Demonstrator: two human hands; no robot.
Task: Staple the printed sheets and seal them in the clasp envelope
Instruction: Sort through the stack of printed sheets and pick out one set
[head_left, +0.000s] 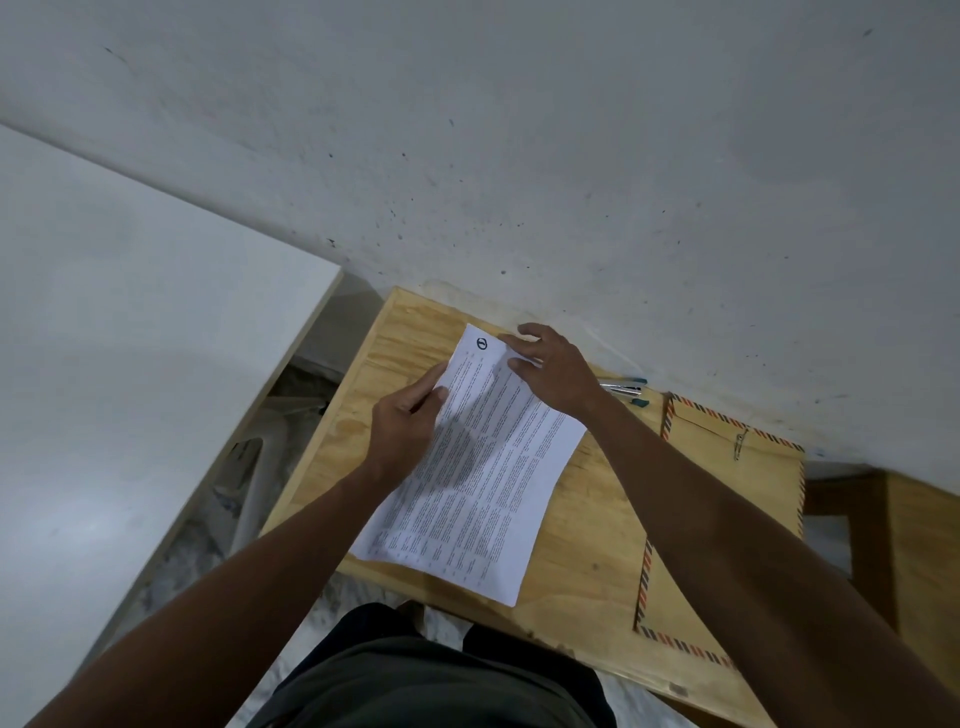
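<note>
- The wooden tabletop (587, 525) stands against a grey wall (519, 130).
- The envelope (727, 499), brown with striped edges, lies flat on the right of the tabletop, partly under the right forearm.
- The sheets (483, 467) lie printed side up in the middle, left of the envelope.
- The left hand (408, 423) pinches the sheets' left edge, fingers curled.
- The right hand (556, 371) presses straight fingers on their top corner.
- Pens (626, 388) lie by the wall.
</note>
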